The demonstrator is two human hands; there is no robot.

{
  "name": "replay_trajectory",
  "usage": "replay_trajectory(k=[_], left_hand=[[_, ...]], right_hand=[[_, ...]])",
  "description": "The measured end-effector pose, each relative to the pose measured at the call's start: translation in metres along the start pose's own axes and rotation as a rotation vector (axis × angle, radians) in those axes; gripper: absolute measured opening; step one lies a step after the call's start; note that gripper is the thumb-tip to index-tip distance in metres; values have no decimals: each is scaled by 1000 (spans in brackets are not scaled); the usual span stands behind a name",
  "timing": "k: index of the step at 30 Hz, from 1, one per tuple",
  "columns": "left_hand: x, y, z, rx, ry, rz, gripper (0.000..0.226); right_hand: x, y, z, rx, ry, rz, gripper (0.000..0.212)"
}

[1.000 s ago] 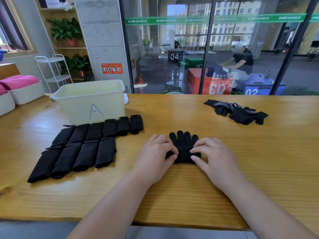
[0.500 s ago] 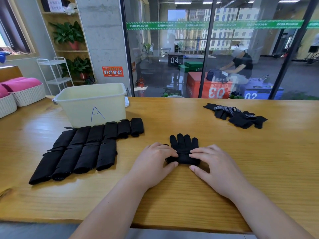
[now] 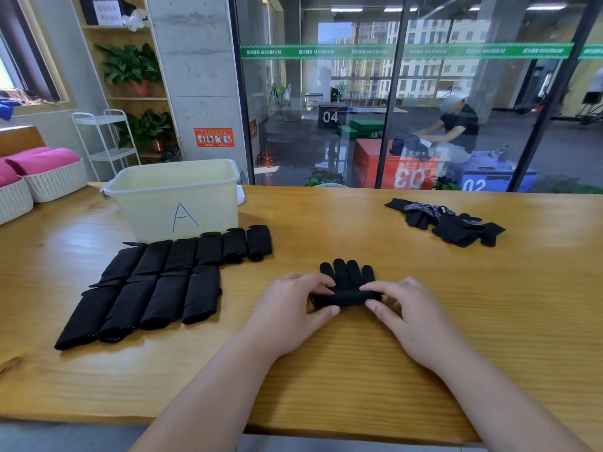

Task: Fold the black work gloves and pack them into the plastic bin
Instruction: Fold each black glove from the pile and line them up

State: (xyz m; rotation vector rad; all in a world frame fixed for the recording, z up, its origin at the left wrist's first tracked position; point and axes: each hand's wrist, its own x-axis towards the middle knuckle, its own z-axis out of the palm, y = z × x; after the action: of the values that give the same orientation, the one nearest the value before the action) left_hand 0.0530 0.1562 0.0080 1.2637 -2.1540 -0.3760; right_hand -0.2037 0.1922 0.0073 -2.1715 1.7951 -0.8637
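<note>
Glove (image 3: 347, 282) in the middle is plain black, same as the folded gloves (image 3: 156, 288), a few showing tiny pale dots. The loose gloves (image 3: 456, 223) have white dotted grip patches. Bin (image 3: 176, 197) is creamy yellow with a blue handwritten A. Worktop (image 3: 424, 370) is honey-coloured wood grain. White woven baskets (image 3: 55, 185), pink cloth (image 3: 42, 159).

Two hands are shown, the left hand (image 3: 290, 308) and the right hand (image 3: 414, 318), both ungloved. The forearms (image 3: 212, 396) are seen uncovered down to the picture's lower edge (anything worn higher up is cut off). The fingernails (image 3: 334, 310) are seen short and plain.
</note>
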Motion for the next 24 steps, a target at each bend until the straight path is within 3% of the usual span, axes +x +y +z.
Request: replay_trajectory(k=[7,11,16,18,24], left_hand=[[3,9,1,-137,-8,-84,35],[7,7,8,-55,51,-85,34],[13,2,13,130,128,75,18],[14,0,14,191,118,109,14],[6,-2,9,250,18,130,43]], right_hand=[[4,0,1,291,72,121,20],[9,-1,6,132,131,129,25],[9,-3,7,-96,194,-71,15],[8,-2,7,-182,183,-130,22],[1,-1,0,-189,65,-142,31]])
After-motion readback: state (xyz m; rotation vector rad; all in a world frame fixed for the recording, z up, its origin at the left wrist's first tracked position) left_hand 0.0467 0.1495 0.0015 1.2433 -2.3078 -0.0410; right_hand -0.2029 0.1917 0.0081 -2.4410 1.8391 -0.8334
